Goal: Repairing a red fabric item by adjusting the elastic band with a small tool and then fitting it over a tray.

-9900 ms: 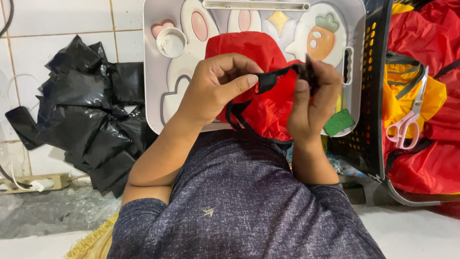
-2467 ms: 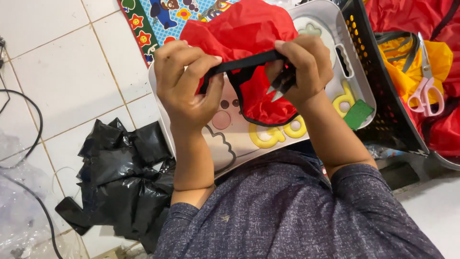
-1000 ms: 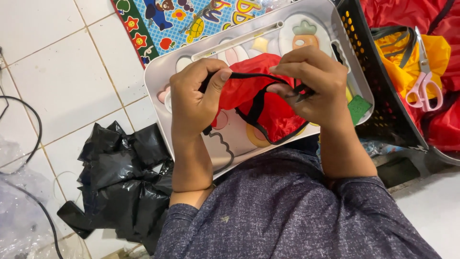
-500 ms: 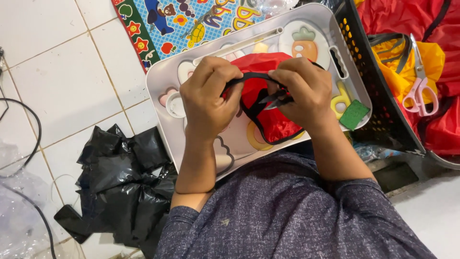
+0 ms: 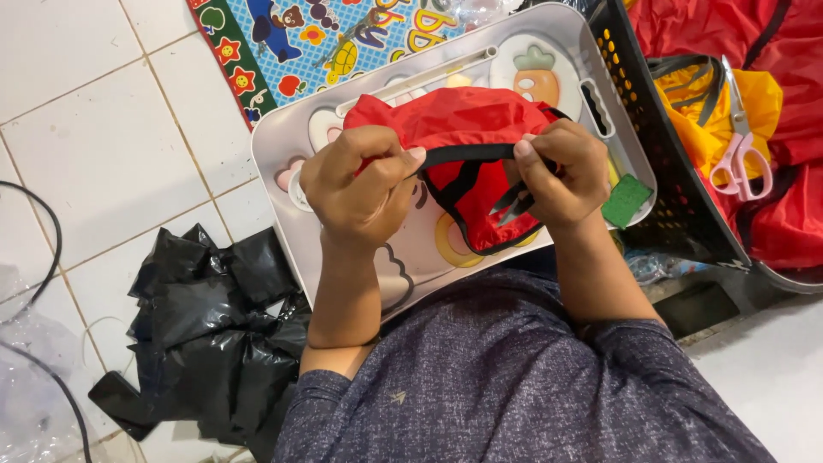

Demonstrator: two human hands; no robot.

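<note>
Two hands work one red fabric piece [image 5: 467, 129] over the grey tray [image 5: 283, 146]: left hand [image 5: 360, 184] pinches its black trim [image 5: 467, 154], right hand [image 5: 557, 171] grips trim and small snips [image 5: 512, 201]. Keeping the trim taut between them should help a clean cut.

Red fabric pouch [image 5: 467, 129] now sits higher over the tray [image 5: 291, 137]; black strap [image 5: 467, 155] stretches straighter between both hands.

Left hand [image 5: 360, 193] and right hand [image 5: 555, 171] raised side by side, forearms angled up from bent elbows, fingers [image 5: 403, 159] pinched shut, knuckles toward the camera, thumbs facing inward.
</note>
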